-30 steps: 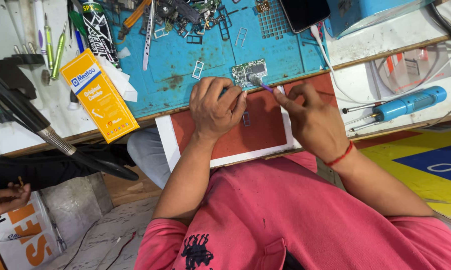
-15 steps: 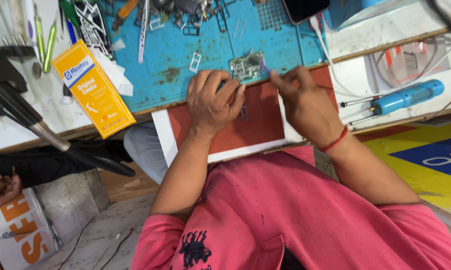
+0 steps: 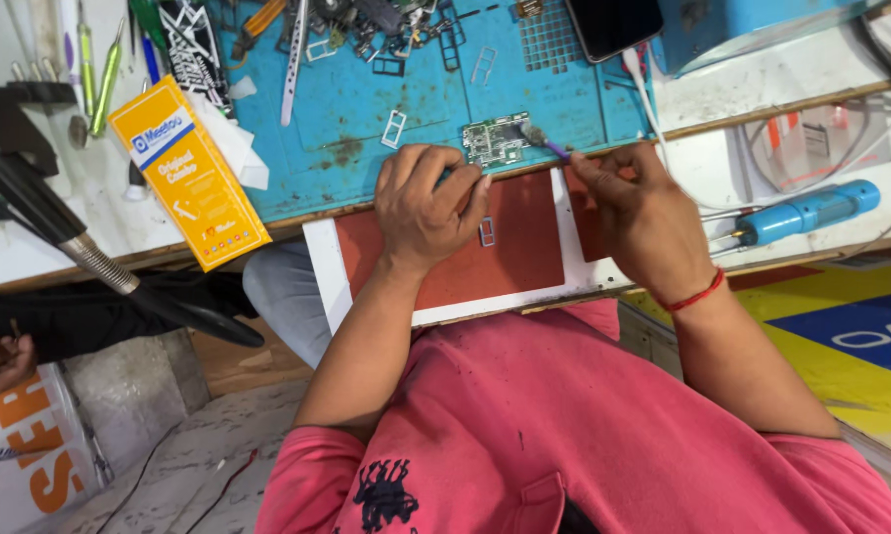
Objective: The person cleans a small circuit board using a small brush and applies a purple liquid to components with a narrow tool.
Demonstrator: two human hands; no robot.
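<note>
Fingers (image 3: 443, 188) of the left hand (image 3: 421, 213) were curled down and pressed together at the near edge of a small green rectangular circuit board (image 3: 495, 140), pinning it flat on the blue work mat (image 3: 356, 109). Right hand (image 3: 643, 213) had its fingertips pinched shut on a thin purple-handled brush (image 3: 547, 144), bristle end resting on the board's right end. So the board sat just past both hands, up and away from the body, long axis running left to right. Brush came in from the right at a slant. Left hand was the closer one, basically touching it. Both wrists hovered over a red-brown pad with a white border (image 3: 505, 247). Yellow cardboard box (image 3: 188, 173) lay well off to the left.
</note>
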